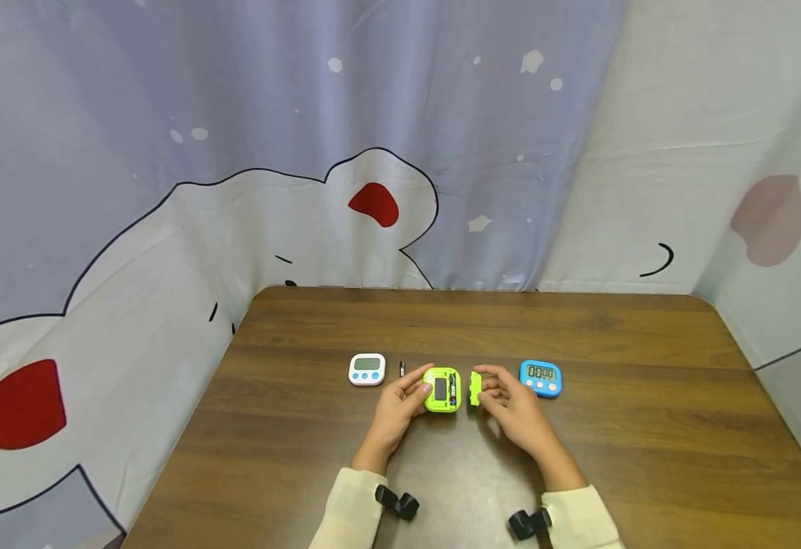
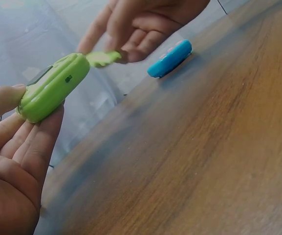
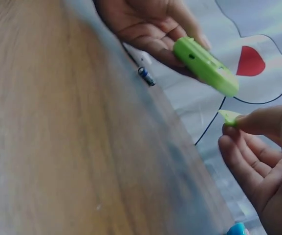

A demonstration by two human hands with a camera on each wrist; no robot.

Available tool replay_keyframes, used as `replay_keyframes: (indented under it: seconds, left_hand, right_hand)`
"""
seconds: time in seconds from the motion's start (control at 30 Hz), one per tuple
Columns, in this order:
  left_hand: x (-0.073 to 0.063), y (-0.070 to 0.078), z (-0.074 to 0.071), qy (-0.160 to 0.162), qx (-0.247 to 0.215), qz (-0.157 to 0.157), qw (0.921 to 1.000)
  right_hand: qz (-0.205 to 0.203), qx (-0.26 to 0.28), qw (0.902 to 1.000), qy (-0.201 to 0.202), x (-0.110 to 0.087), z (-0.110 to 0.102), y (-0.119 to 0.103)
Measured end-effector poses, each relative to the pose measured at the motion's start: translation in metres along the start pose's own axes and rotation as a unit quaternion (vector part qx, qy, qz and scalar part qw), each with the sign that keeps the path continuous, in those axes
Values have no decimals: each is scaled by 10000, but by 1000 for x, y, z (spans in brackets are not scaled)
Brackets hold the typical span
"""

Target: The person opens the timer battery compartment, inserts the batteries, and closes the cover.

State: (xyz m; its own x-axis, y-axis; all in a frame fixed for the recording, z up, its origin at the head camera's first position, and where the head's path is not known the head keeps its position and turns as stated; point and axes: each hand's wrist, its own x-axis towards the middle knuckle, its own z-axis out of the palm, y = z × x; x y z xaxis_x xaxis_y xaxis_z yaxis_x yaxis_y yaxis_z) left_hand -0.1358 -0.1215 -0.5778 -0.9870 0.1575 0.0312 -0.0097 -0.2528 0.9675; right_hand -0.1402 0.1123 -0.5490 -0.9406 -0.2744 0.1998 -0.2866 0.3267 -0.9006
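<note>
Over the desk (image 1: 647, 427), short of its far edge, the left hand (image 1: 393, 412) grips the green timer (image 1: 441, 390); the right hand (image 1: 515, 410) pinches the green cover (image 1: 475, 389), just apart from the timer, toward the desk's right edge.

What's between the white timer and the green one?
The head view shows a battery and the left hand between the white timer and green timer.
</note>
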Motion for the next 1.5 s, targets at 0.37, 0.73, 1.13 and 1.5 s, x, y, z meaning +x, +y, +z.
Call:
replay_keyframes:
  seconds: [0.37, 0.73, 1.13, 1.5]
  left_hand:
    - [-1, 0, 0, 23, 59, 28, 10000]
    - [0, 1, 1, -38, 46, 3, 10000]
    - [0, 1, 1, -59, 116, -74, 9999]
    - [-1, 0, 2, -113, 94, -80, 9999]
  right_hand:
    - [-93, 1317, 9912, 78, 1, 4, -17]
    - [72, 1491, 9888, -69, -1, 0, -51]
    - [246, 1562, 9872, -212, -1, 3, -50]
    - [387, 1120, 9928, -171, -2, 7, -50]
